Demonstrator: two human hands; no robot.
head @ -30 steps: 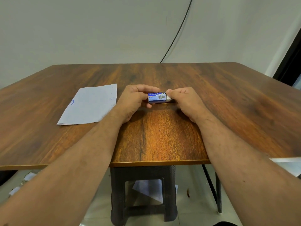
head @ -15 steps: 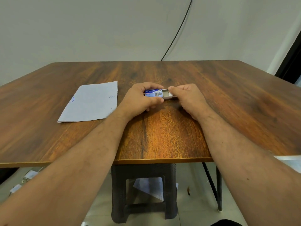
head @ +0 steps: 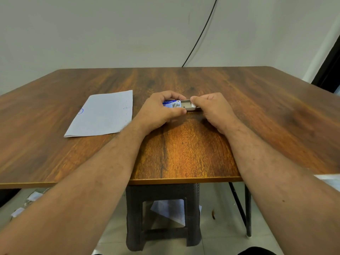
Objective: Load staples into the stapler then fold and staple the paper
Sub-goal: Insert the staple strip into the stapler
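The left hand (head: 158, 110) was closed round the blue sleeve of the staple box (head: 172, 104), thumb on its near side and fingers curled over the far side. The right hand (head: 211, 107) pinched the right end of the inner tray (head: 188, 106) between thumb and fingertips (head: 193, 98).

A second before, the box was nearly shut, with only a sliver of tray showing; half a second before, the tray stood partly out; now it had slid further to the right, clear of the sleeve and open to view. This looked like the opening move of loading: getting at the staples. The tray appeared pale grey card, shallow, with what may have been a dark strip of staples near the sleeve mouth, though blur made that uncertain.

The box sat just above the table (head: 184, 153), near its middle. The sheet of paper (head: 103, 115) lay flat and unfolded to the left, apart from both hands, with small blue marks on it. No stapler was visible anywhere on the table.
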